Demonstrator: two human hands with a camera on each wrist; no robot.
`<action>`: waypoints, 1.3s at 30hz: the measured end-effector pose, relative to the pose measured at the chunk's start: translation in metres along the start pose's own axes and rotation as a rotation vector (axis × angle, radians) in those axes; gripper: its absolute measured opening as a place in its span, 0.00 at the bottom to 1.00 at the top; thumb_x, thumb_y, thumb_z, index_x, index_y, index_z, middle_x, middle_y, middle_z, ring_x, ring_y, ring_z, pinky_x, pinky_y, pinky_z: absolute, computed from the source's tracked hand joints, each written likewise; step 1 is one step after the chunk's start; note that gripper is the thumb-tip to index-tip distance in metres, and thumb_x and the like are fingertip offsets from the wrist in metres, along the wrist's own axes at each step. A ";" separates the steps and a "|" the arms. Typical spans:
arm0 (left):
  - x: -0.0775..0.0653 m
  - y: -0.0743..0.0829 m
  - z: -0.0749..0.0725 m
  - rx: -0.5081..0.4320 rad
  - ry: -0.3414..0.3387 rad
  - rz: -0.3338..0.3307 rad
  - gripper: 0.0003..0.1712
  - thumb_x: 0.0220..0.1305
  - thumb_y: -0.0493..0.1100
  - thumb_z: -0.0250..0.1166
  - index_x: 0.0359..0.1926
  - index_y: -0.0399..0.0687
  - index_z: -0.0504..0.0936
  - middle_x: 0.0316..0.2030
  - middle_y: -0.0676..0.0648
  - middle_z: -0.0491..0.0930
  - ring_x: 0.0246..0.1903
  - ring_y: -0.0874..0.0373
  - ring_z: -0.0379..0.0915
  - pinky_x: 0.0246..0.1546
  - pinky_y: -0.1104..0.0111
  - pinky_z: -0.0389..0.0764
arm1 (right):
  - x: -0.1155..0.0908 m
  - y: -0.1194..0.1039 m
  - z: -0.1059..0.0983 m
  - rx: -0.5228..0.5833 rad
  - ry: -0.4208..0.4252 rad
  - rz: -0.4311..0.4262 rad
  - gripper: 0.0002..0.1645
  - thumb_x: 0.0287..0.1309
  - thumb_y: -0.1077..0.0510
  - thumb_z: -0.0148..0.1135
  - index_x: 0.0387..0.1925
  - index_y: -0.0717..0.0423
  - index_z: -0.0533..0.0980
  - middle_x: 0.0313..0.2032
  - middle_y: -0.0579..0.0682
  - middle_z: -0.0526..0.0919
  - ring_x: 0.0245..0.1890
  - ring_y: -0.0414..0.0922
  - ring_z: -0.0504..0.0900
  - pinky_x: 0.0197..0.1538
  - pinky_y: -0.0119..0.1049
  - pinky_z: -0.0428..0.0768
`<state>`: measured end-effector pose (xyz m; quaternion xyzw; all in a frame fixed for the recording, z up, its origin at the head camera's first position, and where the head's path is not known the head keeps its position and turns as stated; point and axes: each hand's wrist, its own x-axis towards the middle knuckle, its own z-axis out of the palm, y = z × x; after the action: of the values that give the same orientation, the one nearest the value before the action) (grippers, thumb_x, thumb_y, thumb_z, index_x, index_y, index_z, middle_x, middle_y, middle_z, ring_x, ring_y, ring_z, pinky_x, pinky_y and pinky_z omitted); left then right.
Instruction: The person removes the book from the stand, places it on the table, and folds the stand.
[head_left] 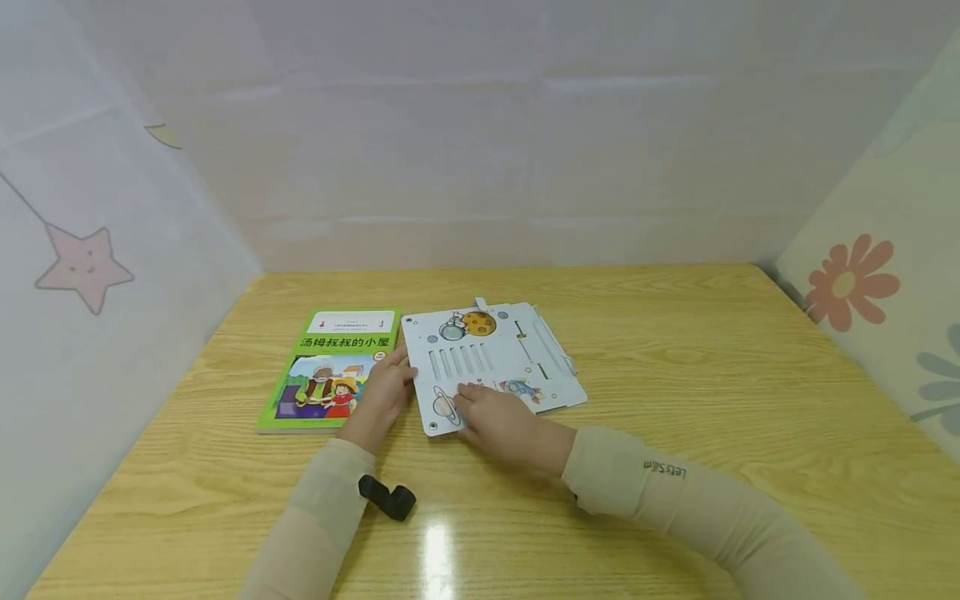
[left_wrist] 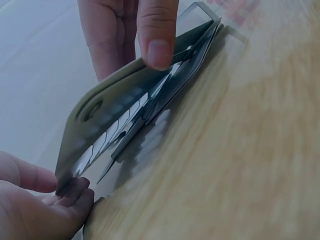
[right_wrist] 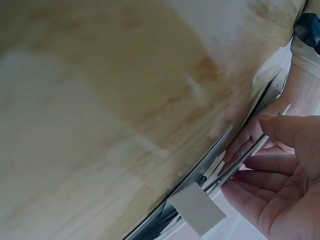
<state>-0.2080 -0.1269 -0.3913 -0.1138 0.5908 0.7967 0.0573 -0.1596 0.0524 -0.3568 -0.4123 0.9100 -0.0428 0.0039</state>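
Observation:
A white folding book stand (head_left: 506,346), printed with planets, an astronaut and a rocket, is gripped in both hands. My left hand (head_left: 386,392) holds its left edge, with fingers under the panel corner in the left wrist view. On the near edge, my right hand (head_left: 498,421) pinches the panel, its thumb (left_wrist: 159,52) on the underside and fingers across the printed face. The upper panel (left_wrist: 115,90) is lifted at an angle from the lower panel (right_wrist: 200,162). Thin metal parts show between them. A small white tab (right_wrist: 197,207) sticks out at one edge.
A green-bordered picture book (head_left: 330,383) lies flat at the left, partly behind my left hand and beside the stand. Both lie on a wooden table (head_left: 675,367). A black wrist device (head_left: 386,497) sits on my left sleeve. Pale printed cloth walls (head_left: 480,167) surround the table.

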 end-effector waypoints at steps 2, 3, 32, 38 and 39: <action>0.000 -0.001 0.000 0.027 0.003 0.001 0.31 0.54 0.23 0.43 0.61 0.37 0.57 0.60 0.42 0.56 0.58 0.57 0.51 0.56 0.66 0.56 | 0.000 0.000 0.000 0.003 -0.012 0.001 0.26 0.54 0.52 0.55 0.51 0.65 0.69 0.53 0.59 0.68 0.53 0.51 0.66 0.55 0.39 0.64; 0.000 -0.001 0.000 0.039 0.005 -0.001 0.31 0.54 0.23 0.43 0.61 0.38 0.57 0.60 0.43 0.56 0.58 0.57 0.51 0.56 0.66 0.56 | 0.000 0.000 0.000 0.004 -0.019 0.001 0.26 0.54 0.52 0.55 0.51 0.65 0.68 0.53 0.59 0.68 0.53 0.51 0.66 0.55 0.39 0.64; 0.001 -0.004 0.005 0.106 0.090 -0.021 0.35 0.44 0.17 0.44 0.59 0.31 0.58 0.57 0.36 0.60 0.57 0.49 0.55 0.54 0.66 0.60 | -0.037 0.037 -0.014 0.150 0.044 0.112 0.30 0.53 0.50 0.56 0.54 0.64 0.66 0.56 0.56 0.64 0.57 0.48 0.61 0.55 0.41 0.63; 0.000 -0.003 0.004 0.107 0.081 -0.020 0.36 0.45 0.18 0.44 0.60 0.31 0.55 0.58 0.36 0.58 0.58 0.49 0.52 0.56 0.66 0.57 | -0.057 0.068 -0.021 0.172 0.122 0.209 0.38 0.50 0.49 0.59 0.57 0.68 0.61 0.58 0.61 0.59 0.58 0.54 0.57 0.55 0.47 0.62; 0.000 -0.003 0.004 0.107 0.081 -0.021 0.36 0.45 0.18 0.44 0.60 0.31 0.55 0.58 0.36 0.58 0.58 0.49 0.52 0.56 0.66 0.57 | -0.060 0.073 -0.021 0.165 0.125 0.220 0.39 0.49 0.48 0.60 0.57 0.69 0.60 0.58 0.62 0.58 0.58 0.55 0.57 0.55 0.48 0.61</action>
<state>-0.2082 -0.1219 -0.3927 -0.1491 0.6332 0.7580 0.0478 -0.1761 0.1471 -0.3439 -0.3048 0.9416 -0.1425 -0.0143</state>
